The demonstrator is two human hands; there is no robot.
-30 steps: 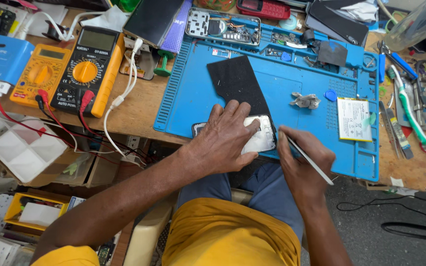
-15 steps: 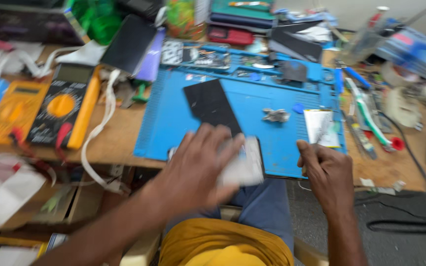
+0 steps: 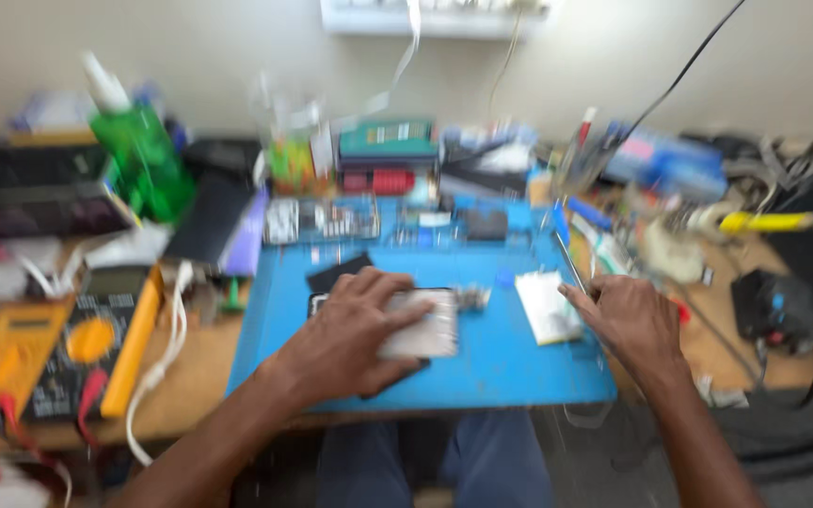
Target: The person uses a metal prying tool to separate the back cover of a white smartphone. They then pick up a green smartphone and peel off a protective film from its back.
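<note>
A work mat (image 3: 482,376) lay at centre frame on the bench (image 3: 195,381). The left hand (image 3: 350,343) rested on a flat device (image 3: 421,325) at mat centre. A small pad (image 3: 546,306) lay right of it, beside the right hand (image 3: 628,320). A multimeter (image 3: 96,343) lay left of the mat; a bottle (image 3: 143,155) stood upper left.

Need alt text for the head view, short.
Blurred view: a person's left hand presses a pale flat device on a blue work mat; the right hand holds a thin tool amid cluttered bench tools.
</note>
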